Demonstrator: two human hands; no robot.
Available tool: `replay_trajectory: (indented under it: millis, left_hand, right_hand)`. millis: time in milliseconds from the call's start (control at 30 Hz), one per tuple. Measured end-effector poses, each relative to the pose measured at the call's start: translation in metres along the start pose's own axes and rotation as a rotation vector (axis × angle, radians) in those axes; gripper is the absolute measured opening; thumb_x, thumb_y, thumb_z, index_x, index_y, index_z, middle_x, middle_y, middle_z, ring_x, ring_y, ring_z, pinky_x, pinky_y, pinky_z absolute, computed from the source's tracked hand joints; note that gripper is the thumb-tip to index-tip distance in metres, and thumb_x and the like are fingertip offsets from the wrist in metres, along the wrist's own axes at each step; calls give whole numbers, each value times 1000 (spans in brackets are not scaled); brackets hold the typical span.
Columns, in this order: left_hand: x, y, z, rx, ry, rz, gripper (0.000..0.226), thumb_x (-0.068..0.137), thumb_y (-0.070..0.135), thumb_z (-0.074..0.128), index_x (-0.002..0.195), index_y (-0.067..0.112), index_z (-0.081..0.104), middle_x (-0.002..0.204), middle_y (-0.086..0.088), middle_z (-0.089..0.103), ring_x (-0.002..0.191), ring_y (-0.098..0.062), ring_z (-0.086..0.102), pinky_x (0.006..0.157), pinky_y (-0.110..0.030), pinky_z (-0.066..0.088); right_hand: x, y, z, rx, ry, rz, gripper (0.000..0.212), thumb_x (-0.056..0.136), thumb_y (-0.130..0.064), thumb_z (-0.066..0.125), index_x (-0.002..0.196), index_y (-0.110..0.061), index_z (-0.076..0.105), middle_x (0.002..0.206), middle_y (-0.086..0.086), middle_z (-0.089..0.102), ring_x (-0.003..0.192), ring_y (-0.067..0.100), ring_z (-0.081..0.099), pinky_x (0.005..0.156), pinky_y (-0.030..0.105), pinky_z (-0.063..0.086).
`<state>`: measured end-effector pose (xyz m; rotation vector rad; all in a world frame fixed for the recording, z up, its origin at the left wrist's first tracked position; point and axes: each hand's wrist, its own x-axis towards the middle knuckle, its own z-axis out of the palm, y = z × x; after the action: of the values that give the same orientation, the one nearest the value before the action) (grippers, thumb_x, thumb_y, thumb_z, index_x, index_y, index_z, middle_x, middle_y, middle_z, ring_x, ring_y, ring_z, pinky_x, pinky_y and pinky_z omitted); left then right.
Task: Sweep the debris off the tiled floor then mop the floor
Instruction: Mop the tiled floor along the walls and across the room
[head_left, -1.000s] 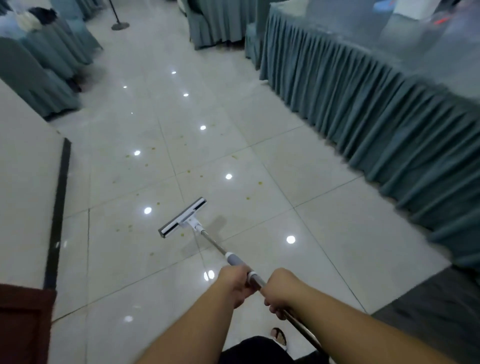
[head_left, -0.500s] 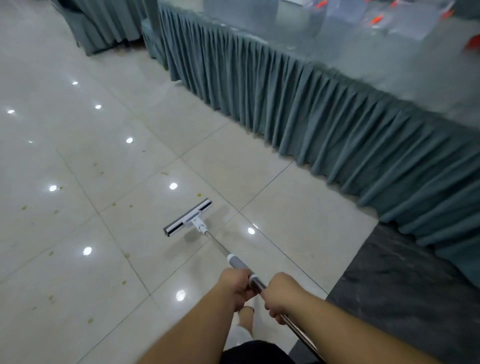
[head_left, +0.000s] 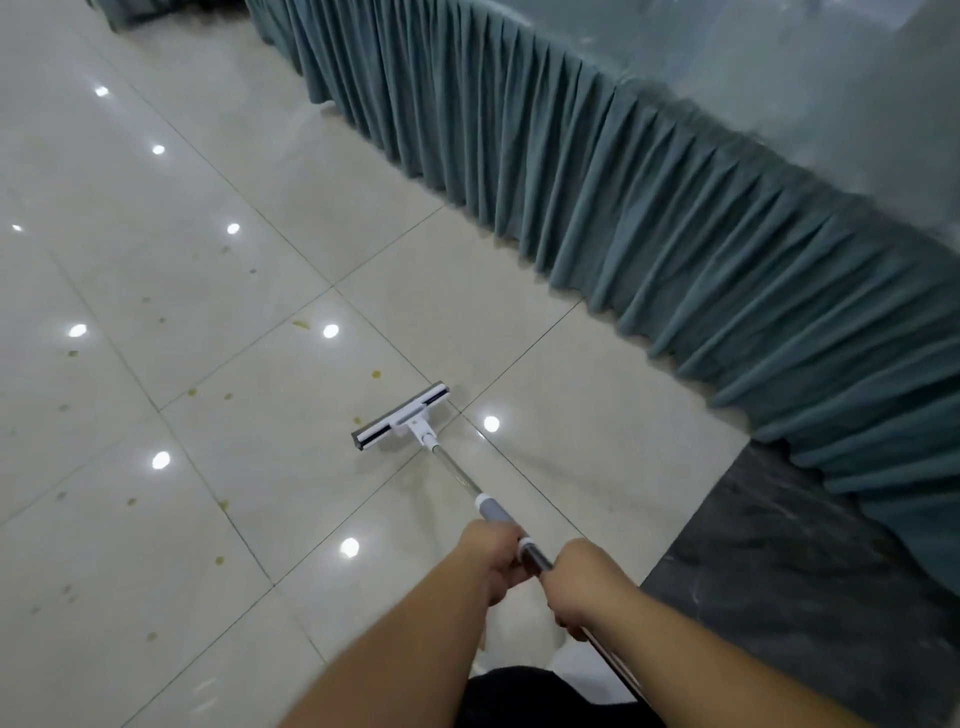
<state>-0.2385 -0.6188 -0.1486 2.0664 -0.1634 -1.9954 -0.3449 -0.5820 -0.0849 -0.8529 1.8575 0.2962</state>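
A flat mop with a white and dark head (head_left: 400, 417) rests on the glossy cream tiled floor (head_left: 156, 519), its metal pole (head_left: 457, 475) slanting back to me. My left hand (head_left: 491, 558) is closed on the pole's grey sleeve. My right hand (head_left: 584, 584) grips the dark pole just behind it. Small yellowish debris specks (head_left: 375, 374) lie scattered on the tiles to the left of and beyond the mop head.
A long table with a pleated teal skirt (head_left: 623, 197) runs along the right, its hem touching the floor. A dark grey stone floor strip (head_left: 779, 561) lies at the lower right. My dark-trousered leg (head_left: 524, 696) shows at the bottom.
The view has swung to the right along the skirted table, and the mop head now lies nearer the table, at a tile joint. Both hands keep the same grip.
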Motion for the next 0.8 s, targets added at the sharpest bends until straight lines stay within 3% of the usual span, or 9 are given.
replay_trajectory:
  millis: [133,233,333,467,600,700,800]
  left_hand:
    - [12,5,34,-43,12,-11,7,91,-6,58,97,-4,57,93,-20,63,77,-31,67,57,-37,62]
    - [19,4,62,-95,33,-27,6,92,-6,58,97,-5,58,95,-21,64,81,-32,69,60,-37,63]
    - [27,-1,89,-156,51,-55,5,91,-7,58,95,-5,57,92,-21,64,80,-33,68,64,-40,63]
    - [41,-14,123,-251,58,-109,17,97,-8,51,81,-3,55,78,-15,60,66,-25,62,50,-30,58]
    - [59,-33,140,-291,73,-131,12,98,-6,50,87,-4,56,81,-17,60,69,-25,63,58,-34,57]
    - [67,-44,149,-346,82,-111,6,98,-4,50,98,-7,56,87,-19,60,73,-28,63,69,-39,58]
    - [64,-54,155,-408,80,-94,9,100,-2,46,98,-6,55,89,-20,60,73,-28,62,68,-39,58]
  right_hand:
    - [27,12,-24,-83,-1,-5,7,86,-14,54,85,-10,59,77,13,71,66,29,75,56,36,57]
    - [46,25,-45,-137,-5,-22,5,89,-13,55,85,-11,57,78,11,69,63,26,73,59,37,61]
    - [65,41,-62,-206,0,-40,14,92,-9,55,79,-13,50,77,9,64,58,22,64,45,27,47]
    - [83,64,-75,-260,-11,-62,22,95,-9,56,77,-15,45,74,3,53,57,17,53,41,26,35]
    - [96,84,-75,-307,-27,-107,14,97,-14,53,84,-15,48,73,0,49,76,25,56,56,28,40]
    - [101,93,-79,-301,-92,-107,5,95,-11,53,91,-12,56,74,4,59,68,24,61,48,27,42]
    - [102,105,-85,-239,-221,-90,20,90,-4,51,102,-5,66,83,13,75,69,29,74,63,39,63]
